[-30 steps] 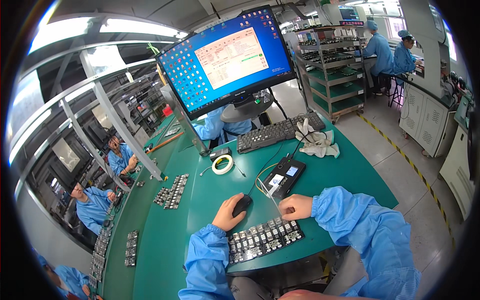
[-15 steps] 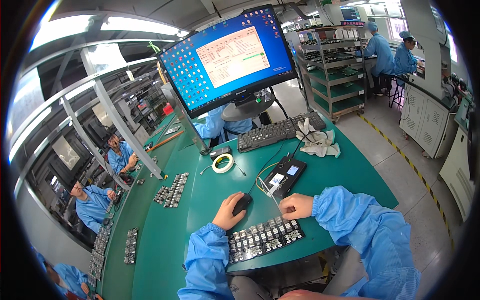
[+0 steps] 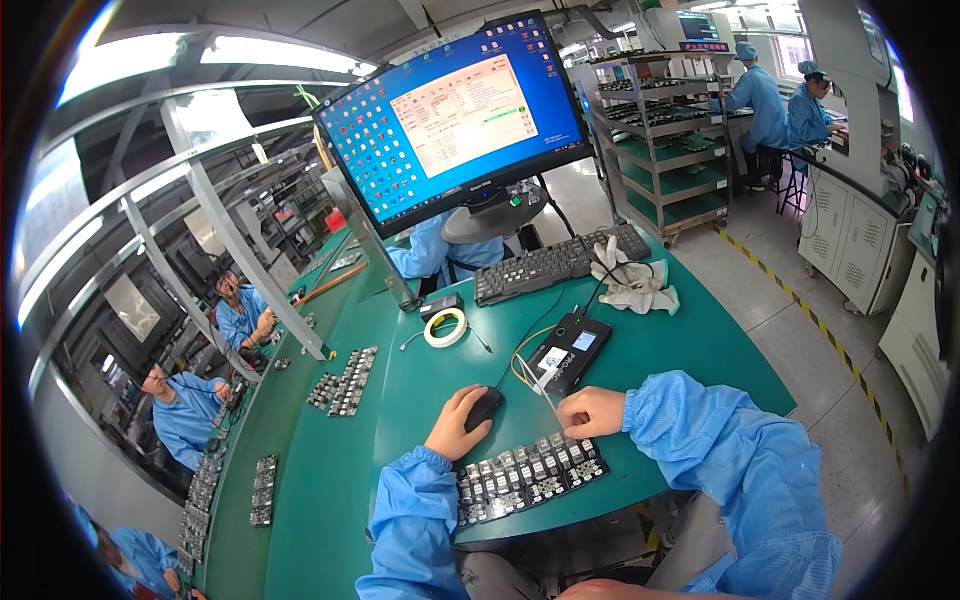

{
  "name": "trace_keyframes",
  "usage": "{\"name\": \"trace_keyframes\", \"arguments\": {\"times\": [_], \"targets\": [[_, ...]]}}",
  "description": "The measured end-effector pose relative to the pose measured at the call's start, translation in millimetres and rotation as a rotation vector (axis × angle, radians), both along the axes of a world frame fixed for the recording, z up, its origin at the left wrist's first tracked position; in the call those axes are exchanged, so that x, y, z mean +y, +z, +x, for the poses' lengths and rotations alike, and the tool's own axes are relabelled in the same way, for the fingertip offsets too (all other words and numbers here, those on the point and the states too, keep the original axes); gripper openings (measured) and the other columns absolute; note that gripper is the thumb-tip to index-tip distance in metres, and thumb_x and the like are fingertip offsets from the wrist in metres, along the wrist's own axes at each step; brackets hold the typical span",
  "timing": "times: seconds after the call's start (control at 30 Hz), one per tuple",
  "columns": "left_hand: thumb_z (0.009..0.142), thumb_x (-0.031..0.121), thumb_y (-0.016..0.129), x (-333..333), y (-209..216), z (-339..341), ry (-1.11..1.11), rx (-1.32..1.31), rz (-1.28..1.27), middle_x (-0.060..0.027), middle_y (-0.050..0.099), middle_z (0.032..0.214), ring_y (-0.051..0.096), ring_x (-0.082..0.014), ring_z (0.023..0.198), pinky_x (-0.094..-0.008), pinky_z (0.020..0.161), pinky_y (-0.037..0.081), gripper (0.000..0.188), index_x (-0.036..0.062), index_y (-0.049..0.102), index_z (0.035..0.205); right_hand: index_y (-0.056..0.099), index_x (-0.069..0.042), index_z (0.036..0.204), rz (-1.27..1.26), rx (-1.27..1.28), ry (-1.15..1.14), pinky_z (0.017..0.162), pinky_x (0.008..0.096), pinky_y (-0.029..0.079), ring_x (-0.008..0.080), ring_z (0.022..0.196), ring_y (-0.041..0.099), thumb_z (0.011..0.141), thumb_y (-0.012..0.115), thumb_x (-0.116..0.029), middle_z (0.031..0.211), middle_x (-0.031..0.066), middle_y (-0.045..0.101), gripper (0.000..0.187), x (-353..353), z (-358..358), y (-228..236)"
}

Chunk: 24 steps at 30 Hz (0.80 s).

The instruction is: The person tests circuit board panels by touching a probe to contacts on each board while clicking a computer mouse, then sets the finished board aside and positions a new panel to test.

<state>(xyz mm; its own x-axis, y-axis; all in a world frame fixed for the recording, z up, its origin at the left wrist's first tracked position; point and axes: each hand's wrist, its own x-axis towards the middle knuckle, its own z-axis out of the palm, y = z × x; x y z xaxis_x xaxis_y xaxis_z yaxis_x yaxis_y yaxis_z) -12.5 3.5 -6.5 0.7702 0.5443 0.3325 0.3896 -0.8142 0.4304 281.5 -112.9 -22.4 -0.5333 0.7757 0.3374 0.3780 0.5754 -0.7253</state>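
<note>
My left hand (image 3: 455, 424) rests curled over a black computer mouse (image 3: 487, 407). To its right, my right hand (image 3: 594, 412) has its fingers pinched at the end of a thin pale cable (image 3: 549, 396), just above the far right edge of a circuit board panel (image 3: 528, 483). The fingers hide the cable's tip, and whether it touches the panel I cannot tell. Rows of small metal-topped modules cover this panel, which lies flat at the table's near edge. From a black box with a small lit screen (image 3: 573, 350), the cable runs down to my fingers.
A monitor (image 3: 460, 120) stands at the back, a keyboard (image 3: 560, 265) before it. White gloves (image 3: 635, 280) lie by the keyboard, a tape roll (image 3: 445, 327) left of the box. More board panels (image 3: 345, 382) lie leftward on the green table (image 3: 700, 345). Co-workers sit left and far right.
</note>
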Motion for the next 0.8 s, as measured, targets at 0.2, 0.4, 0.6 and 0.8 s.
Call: {"name": "trace_keyframes", "arguments": {"times": [0.2,0.4,0.6,0.8], "targets": [[0.083,0.016,0.069,1.3,-3.7,-1.4,0.011,-0.008,-0.030,-0.0192,0.045,0.135,0.047,-0.0351,0.126,-0.0392,0.105,0.039,0.063,0.0036,0.042,0.138,0.057,-0.002,0.077,-0.009,0.004,0.006,0.055,0.0304,0.043,0.0147,0.059,0.053,0.081,0.067,-0.011,0.071,0.0057,0.055,0.015,0.9,-0.4,-3.0],[0.083,0.016,0.070,-4.2,0.2,-2.0,0.018,0.004,-0.035,-0.0194,0.047,0.132,0.048,-0.0346,0.124,-0.0387,0.104,0.040,0.065,0.0027,0.040,0.139,0.057,-0.001,0.077,0.006,0.001,0.007,0.055,0.0309,0.043,0.0155,0.059,0.053,0.081,0.067,-0.012,0.070,0.0059,0.055,0.015,-4.0,-2.1,-0.7],[0.083,0.018,0.070,-1.3,0.8,0.0,0.023,0.012,-0.026,-0.0194,0.047,0.132,0.048,-0.0351,0.124,-0.0387,0.105,0.039,0.065,0.0034,0.040,0.139,0.057,-0.001,0.076,0.014,-0.004,0.010,0.055,0.0315,0.044,0.0169,0.059,0.054,0.081,0.067,-0.012,0.070,0.0065,0.055,0.016,-1.1,-0.5,-1.0],[0.083,0.019,0.070,-0.8,-0.3,0.3,0.010,0.002,0.014,-0.0187,0.042,0.136,0.046,-0.0350,0.126,-0.0390,0.106,0.039,0.065,0.0047,0.041,0.139,0.056,-0.001,0.075,0.015,-0.003,-0.004,0.056,0.0316,0.044,0.0170,0.059,0.054,0.081,0.066,-0.012,0.070,0.0065,0.056,0.016,-0.8,-0.9,-0.4]]}}
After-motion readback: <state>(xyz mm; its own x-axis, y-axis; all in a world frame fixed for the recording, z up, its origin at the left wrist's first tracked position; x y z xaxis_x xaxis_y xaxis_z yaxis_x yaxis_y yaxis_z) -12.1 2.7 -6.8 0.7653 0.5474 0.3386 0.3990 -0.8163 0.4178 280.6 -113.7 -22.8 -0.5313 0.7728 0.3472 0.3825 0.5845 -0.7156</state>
